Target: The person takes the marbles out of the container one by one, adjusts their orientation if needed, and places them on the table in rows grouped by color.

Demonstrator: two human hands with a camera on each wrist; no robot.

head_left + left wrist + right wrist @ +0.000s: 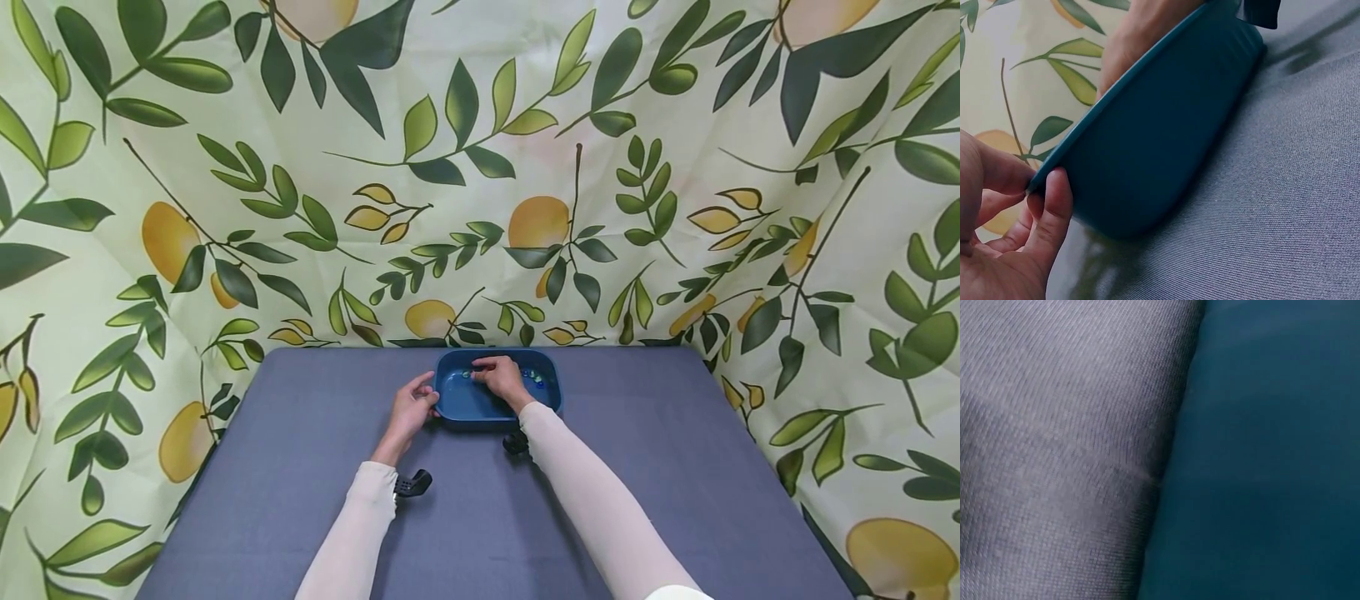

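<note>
A blue rectangular tub [468,406] stands near the far edge of the cloth-covered table. My left hand [409,410] is at its left end; in the left wrist view the thumb and a finger pinch the tub's rim [1091,115]. My right hand [501,379] reaches inside the tub, fingers pointing left. Small shiny green and blue glass pieces, perhaps marbles, [537,380] lie along the right side inside, and a few more [467,374] are by the right fingertips. Whether those fingers hold one cannot be made out. The right wrist view shows only the tub's outer wall [1272,456] and cloth.
Grey-blue cloth [300,467] covers the table. A curtain printed with leaves and fruit [480,250] hangs behind and along both sides, right behind the tub. Black wrist-camera mounts [414,483] stick out beneath both wrists.
</note>
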